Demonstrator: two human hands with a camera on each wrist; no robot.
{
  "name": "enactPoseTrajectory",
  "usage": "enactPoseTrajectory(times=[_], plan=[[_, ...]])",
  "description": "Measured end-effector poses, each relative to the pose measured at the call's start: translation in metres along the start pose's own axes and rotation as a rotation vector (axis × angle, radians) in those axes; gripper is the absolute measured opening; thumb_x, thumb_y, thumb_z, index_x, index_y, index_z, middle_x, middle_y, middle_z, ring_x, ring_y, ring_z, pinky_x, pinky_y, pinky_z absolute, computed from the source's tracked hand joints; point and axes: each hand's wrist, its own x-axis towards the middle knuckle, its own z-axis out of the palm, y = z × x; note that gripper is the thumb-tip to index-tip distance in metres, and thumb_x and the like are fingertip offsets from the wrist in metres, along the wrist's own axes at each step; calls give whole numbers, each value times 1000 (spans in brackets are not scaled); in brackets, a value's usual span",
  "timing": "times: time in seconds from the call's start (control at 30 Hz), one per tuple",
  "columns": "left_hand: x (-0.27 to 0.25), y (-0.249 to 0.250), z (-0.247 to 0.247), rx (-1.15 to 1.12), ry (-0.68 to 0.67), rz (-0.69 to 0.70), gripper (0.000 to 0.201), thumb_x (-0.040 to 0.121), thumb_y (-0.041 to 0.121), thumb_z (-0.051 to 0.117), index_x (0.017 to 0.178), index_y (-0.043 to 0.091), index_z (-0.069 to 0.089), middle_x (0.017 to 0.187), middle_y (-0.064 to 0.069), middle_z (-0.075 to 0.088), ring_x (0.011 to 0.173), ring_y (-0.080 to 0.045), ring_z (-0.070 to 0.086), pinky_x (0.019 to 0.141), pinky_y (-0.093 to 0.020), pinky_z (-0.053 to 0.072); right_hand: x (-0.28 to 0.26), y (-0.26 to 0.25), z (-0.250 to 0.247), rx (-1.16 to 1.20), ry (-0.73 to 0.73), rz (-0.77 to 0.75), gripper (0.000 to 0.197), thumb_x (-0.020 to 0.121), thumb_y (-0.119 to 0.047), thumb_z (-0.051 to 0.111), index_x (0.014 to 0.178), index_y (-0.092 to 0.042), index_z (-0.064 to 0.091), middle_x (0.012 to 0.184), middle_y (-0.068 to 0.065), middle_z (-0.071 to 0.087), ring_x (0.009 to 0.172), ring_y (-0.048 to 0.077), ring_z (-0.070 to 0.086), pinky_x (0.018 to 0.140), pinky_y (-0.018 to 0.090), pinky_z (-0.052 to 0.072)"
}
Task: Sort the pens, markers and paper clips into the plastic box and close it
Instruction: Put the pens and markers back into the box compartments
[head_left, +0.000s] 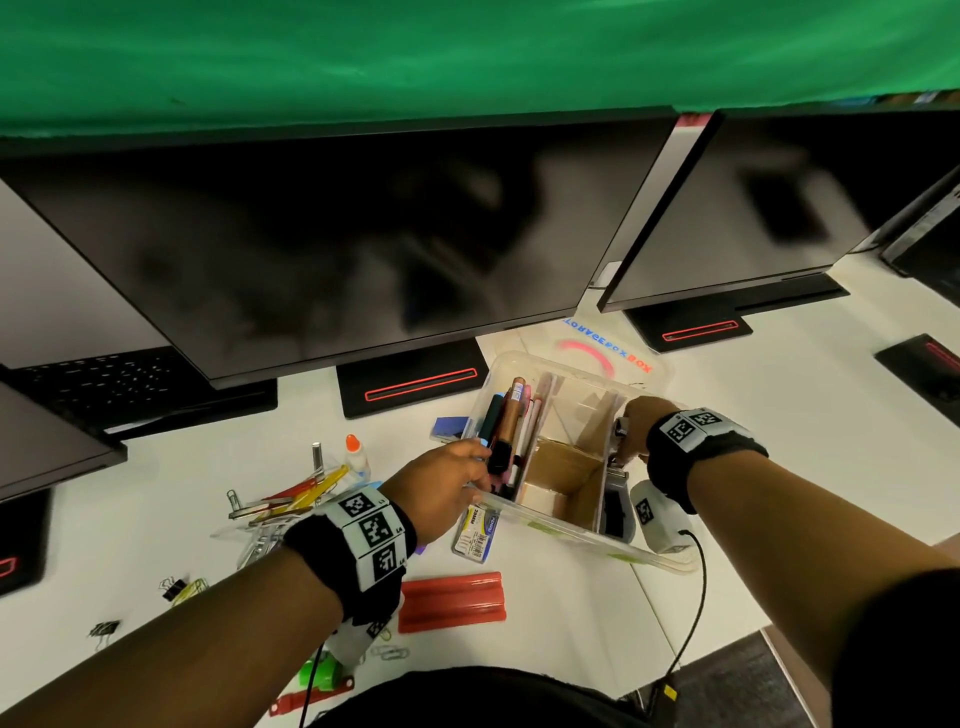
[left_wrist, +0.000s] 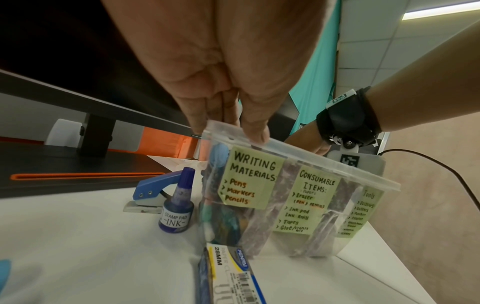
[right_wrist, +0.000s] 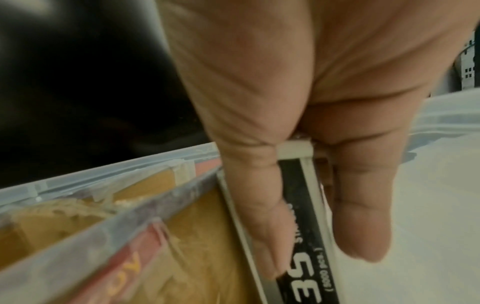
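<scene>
The clear plastic box (head_left: 561, 525) stands open on the white desk, split by cardboard dividers. Its left section, labelled writing materials, holds several pens and markers (head_left: 511, 415). My left hand (head_left: 452, 478) pinches the near left rim of the box (left_wrist: 324, 162), thumb outside and fingers inside, as the left wrist view shows (left_wrist: 233, 127). My right hand (head_left: 636, 431) grips a black and silver stapler (right_wrist: 301, 267) over the right section, the hand (right_wrist: 314, 216) wrapped round its top. Loose pens and paper clips (head_left: 291, 499) lie in a heap to the left.
A 28 mm paper clip packet (head_left: 478, 530) lies against the box front. A stamp ink bottle (left_wrist: 176, 214), blue hole punch (left_wrist: 150, 191), glue bottle (head_left: 357, 457), red ridged piece (head_left: 452, 600) and binder clips (head_left: 174, 587) are around. The box lid (head_left: 608, 353) lies behind; monitors stand at the back.
</scene>
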Motion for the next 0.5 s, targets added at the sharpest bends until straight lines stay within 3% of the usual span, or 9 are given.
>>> enactPoseTrajectory(times=[0.1, 0.2, 0.27, 0.33, 0.4, 0.5], plan=[[0, 2, -1, -9, 8, 1, 26, 95, 13, 48, 116, 13, 63, 147, 5, 38, 138, -10, 31, 107, -14, 22, 4, 3, -1, 8, 42, 34, 39, 39, -27, 88, 59, -18, 57, 54, -2, 61, 56, 22, 64, 63, 31, 56], [0, 3, -2, -14, 14, 7, 27, 96, 12, 47, 118, 12, 62, 147, 4, 38, 138, -10, 30, 104, -10, 19, -46, -17, -27, -17, 158, 30, 33, 64, -22, 84, 83, -7, 62, 70, 5, 60, 80, 27, 64, 76, 33, 54], [-2, 2, -2, -29, 21, 11, 26, 95, 12, 48, 117, 12, 63, 146, 4, 40, 137, -10, 32, 103, -10, 19, -53, -18, -37, -36, 241, 77, 38, 71, -23, 80, 96, -2, 61, 90, 11, 63, 95, 28, 63, 85, 33, 51], [-5, -2, -3, -37, 43, 13, 26, 94, 12, 49, 115, 14, 63, 144, 5, 42, 135, -9, 34, 102, -9, 20, -55, -19, -38, -23, 321, 68, 39, 76, -24, 75, 103, -1, 60, 98, 13, 64, 89, 26, 60, 84, 31, 49], [-10, -7, -3, -36, 79, 1, 25, 95, 15, 48, 115, 17, 63, 143, 5, 43, 134, -8, 35, 104, -11, 20, -54, -19, -35, -26, 351, 42, 36, 81, -25, 69, 107, -1, 60, 91, 11, 59, 80, 22, 53, 82, 28, 48], [-20, -16, -9, -55, 155, -48, 24, 95, 16, 47, 111, 19, 64, 139, 6, 47, 131, -8, 40, 101, -9, 20, -56, -16, -28, -41, 338, 29, 30, 87, -19, 60, 110, 1, 61, 99, 16, 63, 92, 29, 61, 85, 30, 48]])
